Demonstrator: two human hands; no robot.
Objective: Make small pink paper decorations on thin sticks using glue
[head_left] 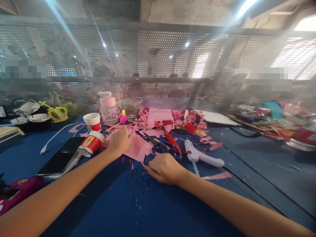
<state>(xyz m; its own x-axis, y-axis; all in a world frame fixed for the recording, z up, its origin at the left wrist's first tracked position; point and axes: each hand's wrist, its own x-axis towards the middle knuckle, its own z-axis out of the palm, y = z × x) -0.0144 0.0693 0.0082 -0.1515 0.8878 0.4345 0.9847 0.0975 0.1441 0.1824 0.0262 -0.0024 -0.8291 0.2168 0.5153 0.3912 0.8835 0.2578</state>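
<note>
A sheet of pink paper (135, 148) lies on the blue table, stretched between my two hands. My left hand (120, 141) is closed on its far left part, the fingertips partly hidden. My right hand (165, 168) is closed near the paper's front corner, with thumb and index finger pinched at its edge. Just beyond my right hand are dark-handled scissors (164, 148), blades pointing towards the paper. A red-handled tool (174, 142) lies beside them. To the right rests a white hot glue gun (203, 156) with a glue stick showing.
Pink paper scraps (160, 118) are heaped at the back. Left stand a pink-capped bottle (108, 108), an upright paper cup (92, 121) and a tipped paper cup (91, 143) by a black phone (60, 156). A white cable (58, 135) and the glue gun's black cord (254, 191) cross the table.
</note>
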